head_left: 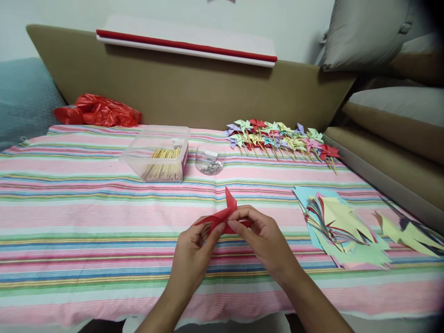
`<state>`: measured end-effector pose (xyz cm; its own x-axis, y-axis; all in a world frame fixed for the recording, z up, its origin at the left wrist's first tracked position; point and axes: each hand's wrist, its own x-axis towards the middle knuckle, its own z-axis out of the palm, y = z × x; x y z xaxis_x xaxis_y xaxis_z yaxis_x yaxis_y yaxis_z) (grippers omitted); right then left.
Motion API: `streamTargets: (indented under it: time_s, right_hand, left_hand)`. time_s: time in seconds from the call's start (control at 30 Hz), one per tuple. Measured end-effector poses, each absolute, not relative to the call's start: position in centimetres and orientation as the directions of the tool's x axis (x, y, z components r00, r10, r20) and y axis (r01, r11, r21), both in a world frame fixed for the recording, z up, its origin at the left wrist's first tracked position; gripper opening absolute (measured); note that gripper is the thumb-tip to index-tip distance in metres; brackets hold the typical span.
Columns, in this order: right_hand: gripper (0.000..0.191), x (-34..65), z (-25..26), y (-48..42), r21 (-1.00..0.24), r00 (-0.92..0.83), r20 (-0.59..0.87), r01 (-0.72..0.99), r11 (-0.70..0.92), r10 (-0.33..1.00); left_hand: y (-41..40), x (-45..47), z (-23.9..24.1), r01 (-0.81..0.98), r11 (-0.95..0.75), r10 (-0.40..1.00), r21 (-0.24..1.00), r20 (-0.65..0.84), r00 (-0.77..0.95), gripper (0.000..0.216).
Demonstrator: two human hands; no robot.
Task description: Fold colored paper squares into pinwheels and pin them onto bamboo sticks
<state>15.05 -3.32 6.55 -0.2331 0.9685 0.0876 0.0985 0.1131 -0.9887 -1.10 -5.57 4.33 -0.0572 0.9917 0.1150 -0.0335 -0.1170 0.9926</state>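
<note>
Held between both hands, just above the striped cloth, is a red paper pinwheel (222, 215) with some blades folded in to the middle. My left hand (194, 249) pinches its left side between thumb and fingers. On the other side, my right hand (262, 236) grips the paper near its centre, thumb and fingertips meeting there. One pointed blade sticks up above the fingers. Whether a pin sits at the centre is too small to tell. Beyond the hands stand a clear plastic box (152, 159) of thin wooden sticks and a round clear dish (210, 162) of small metal pins.
Finished paper pinwheels on sticks (277, 138) lie at the back right. Stacked cut coloured paper (342, 222) lies on the right, beside dark-handled scissors (405, 221) and a yellow cut piece (398, 233). A red plastic bag (100, 111) rests at the back left. Cushions (395, 104) border the right side.
</note>
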Motion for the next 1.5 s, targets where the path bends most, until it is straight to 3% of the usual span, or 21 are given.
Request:
streamTargets:
  time_s: [0.17,0.3,0.43,0.63,1.17,1.5]
  right_hand:
    - [0.015,14.9,6.2,-3.5,-0.998,-0.2,0.061,-0.044,0.053,0.978]
    - [0.032,14.7,6.0,-3.5,-0.982,-0.204,0.042,-0.188,0.002,0.978]
    - [0.052,14.7,6.3,-3.5,-0.978,-0.241,0.002,-0.202,-0.048,0.97]
    - [0.022,14.9,6.5,-3.5,-0.992,-0.28,0.014,-0.122,-0.021,0.96]
    - [0.016,14.5,6.1,-3.8,-0.961,-0.307,0.025,-0.269,-0.062,0.951]
    - [0.009,14.3,5.9,-3.8,-0.955,-0.31,0.116,-0.297,0.019,0.944]
  left_hand:
    - [-5.7,-1.0,4.2,-0.043,-0.111,0.993,0.993,0.11,-0.037,0.015]
    - [-5.7,-1.1,4.2,-0.04,-0.104,0.994,0.994,0.102,-0.049,0.02]
    - [-5.7,-1.3,4.2,-0.042,-0.106,0.994,0.993,0.104,-0.044,0.02]
    - [-5.7,-1.6,4.0,0.014,-0.171,0.984,0.985,0.171,-0.04,0.018]
    - [-6.2,-2.5,5.0,0.306,-0.43,0.893,0.849,0.45,0.006,0.021]
    - [-6.4,-2.8,5.2,0.395,-0.571,0.801,0.72,0.593,0.076,0.035]
